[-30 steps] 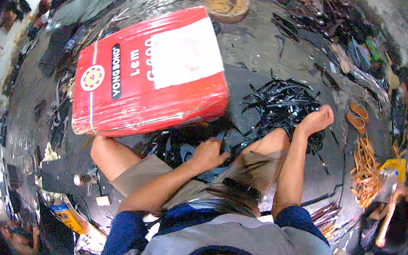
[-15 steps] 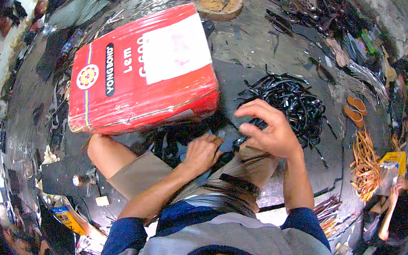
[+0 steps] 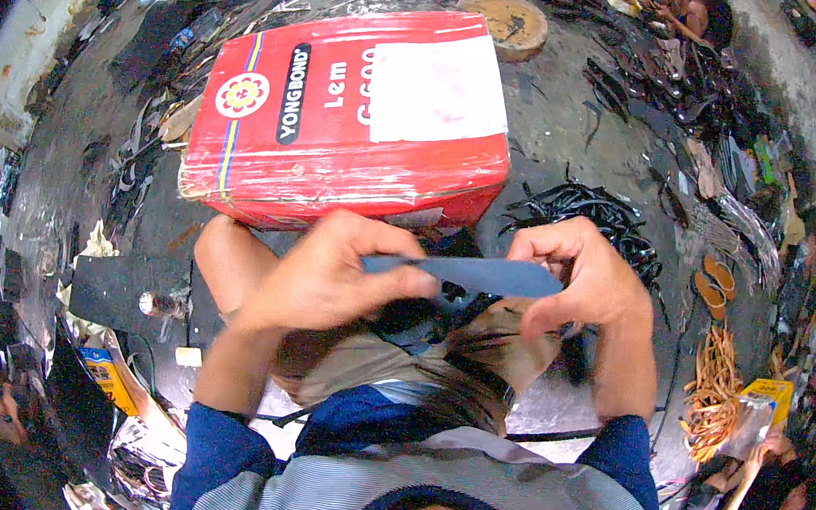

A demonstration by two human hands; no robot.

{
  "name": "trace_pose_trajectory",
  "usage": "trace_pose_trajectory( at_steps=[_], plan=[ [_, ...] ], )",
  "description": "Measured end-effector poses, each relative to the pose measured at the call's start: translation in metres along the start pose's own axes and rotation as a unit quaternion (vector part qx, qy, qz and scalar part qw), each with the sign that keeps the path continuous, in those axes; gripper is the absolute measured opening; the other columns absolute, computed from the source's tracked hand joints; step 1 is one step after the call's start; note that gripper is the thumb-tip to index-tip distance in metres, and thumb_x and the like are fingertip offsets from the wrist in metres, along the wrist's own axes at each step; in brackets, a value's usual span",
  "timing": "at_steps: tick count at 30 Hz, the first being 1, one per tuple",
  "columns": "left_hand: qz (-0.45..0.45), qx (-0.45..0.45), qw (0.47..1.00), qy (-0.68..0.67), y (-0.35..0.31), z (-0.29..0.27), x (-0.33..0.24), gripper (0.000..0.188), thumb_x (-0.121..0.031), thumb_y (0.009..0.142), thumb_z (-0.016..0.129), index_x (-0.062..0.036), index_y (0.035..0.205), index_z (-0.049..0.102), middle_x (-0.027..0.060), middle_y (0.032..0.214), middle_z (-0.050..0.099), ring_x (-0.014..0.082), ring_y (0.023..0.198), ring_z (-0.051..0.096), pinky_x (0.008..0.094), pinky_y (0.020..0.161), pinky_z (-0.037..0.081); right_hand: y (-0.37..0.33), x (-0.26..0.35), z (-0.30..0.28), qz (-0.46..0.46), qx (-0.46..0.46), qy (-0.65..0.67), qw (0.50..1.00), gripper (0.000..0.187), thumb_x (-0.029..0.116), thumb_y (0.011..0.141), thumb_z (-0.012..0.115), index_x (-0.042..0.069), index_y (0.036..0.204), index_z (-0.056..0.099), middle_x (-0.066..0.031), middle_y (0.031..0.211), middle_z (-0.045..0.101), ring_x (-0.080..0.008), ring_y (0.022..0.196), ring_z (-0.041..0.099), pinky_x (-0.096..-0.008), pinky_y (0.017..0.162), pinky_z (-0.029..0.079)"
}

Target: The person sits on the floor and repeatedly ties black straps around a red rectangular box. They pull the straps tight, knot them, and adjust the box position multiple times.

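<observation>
A flat grey-blue piece with a rounded end [image 3: 496, 276] is stretched level between my hands, above my lap. My left hand [image 3: 341, 273] grips its left end, thumb along the near side; the hand is somewhat blurred. At the rounded right end, my right hand [image 3: 598, 282] curls its fingers and thumb around the tip. Just beyond my hands stands a large red carton [image 3: 337, 171] with a white patch on top. Behind my right hand lies a heap of glossy black strips [image 3: 585, 205], partly hidden by that hand.
A round wooden block [image 3: 504, 26] sits beyond the carton. To the right are brown sandals [image 3: 714, 287], a bundle of tan strips [image 3: 711, 395] and another person's arm [image 3: 742, 485]. Dark scraps [image 3: 648, 91] lie at the far right. A small white block [image 3: 188, 357] lies left.
Both hands have come up and now hold the grey-blue piece between them; my right hand was empty and spread before. The view has shifted, so the carton appears farther right and higher.
</observation>
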State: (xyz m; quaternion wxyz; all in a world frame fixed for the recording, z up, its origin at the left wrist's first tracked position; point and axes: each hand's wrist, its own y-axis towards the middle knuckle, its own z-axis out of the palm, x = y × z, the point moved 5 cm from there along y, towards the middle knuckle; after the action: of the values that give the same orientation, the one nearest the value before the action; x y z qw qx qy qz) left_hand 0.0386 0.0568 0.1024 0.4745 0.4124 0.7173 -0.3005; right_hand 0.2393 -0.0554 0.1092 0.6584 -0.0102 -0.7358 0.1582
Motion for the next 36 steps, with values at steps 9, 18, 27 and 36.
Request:
trace_pose_trajectory(
  at_steps=[9, 18, 27, 36],
  plan=[
    [-0.067, -0.183, 0.976, 0.099, -0.044, -0.220, 0.022, 0.025, -0.027, 0.087, 0.080, -0.0092, 0.080, 0.064, -0.0057, 0.066, 0.058, 0.0023, 0.060, 0.051, 0.0214, 0.050, 0.036, 0.074, 0.051, -0.065, -0.028, -0.092, -0.172, 0.980, 0.019, 0.026, 0.094, 0.072, 0.008, 0.095, 0.071, 0.0049, 0.075, 0.065, -0.0034, 0.061, 0.055, -0.0216, 0.054, 0.042],
    [0.145, -0.350, 0.803, 0.461, 0.051, -0.175, 0.000, 0.054, -0.020, 0.077, 0.082, -0.0074, 0.127, 0.067, 0.0180, 0.133, 0.063, 0.0352, 0.126, 0.057, 0.0435, 0.111, 0.043, 0.134, 0.081, -0.046, -0.170, -0.235, -0.510, 0.810, 0.019, 0.017, 0.086, 0.069, 0.003, 0.098, 0.076, -0.0186, 0.090, 0.074, -0.0328, 0.081, 0.071, -0.0444, 0.077, 0.055],
    [0.187, -0.233, 0.941, 0.161, 0.138, -0.064, 0.012, 0.021, -0.011, 0.082, 0.076, 0.0005, 0.099, 0.072, 0.0164, 0.092, 0.071, 0.0282, 0.085, 0.070, 0.0407, 0.076, 0.056, 0.120, 0.073, -0.054, -0.127, -0.322, -0.501, 0.793, 0.014, 0.021, 0.084, 0.073, 0.008, 0.092, 0.072, -0.0129, 0.092, 0.073, -0.0356, 0.090, 0.071, -0.0456, 0.081, 0.055],
    [0.238, -0.248, 0.919, 0.192, 0.137, -0.058, 0.016, 0.015, -0.016, 0.081, 0.076, -0.0024, 0.088, 0.075, 0.0138, 0.084, 0.065, 0.0290, 0.079, 0.066, 0.0413, 0.072, 0.053, 0.106, 0.058, -0.053, -0.227, -0.315, -0.513, 0.766, 0.017, 0.024, 0.087, 0.073, 0.009, 0.094, 0.077, -0.0104, 0.096, 0.064, -0.0341, 0.086, 0.068, -0.0450, 0.081, 0.055]
  ],
)
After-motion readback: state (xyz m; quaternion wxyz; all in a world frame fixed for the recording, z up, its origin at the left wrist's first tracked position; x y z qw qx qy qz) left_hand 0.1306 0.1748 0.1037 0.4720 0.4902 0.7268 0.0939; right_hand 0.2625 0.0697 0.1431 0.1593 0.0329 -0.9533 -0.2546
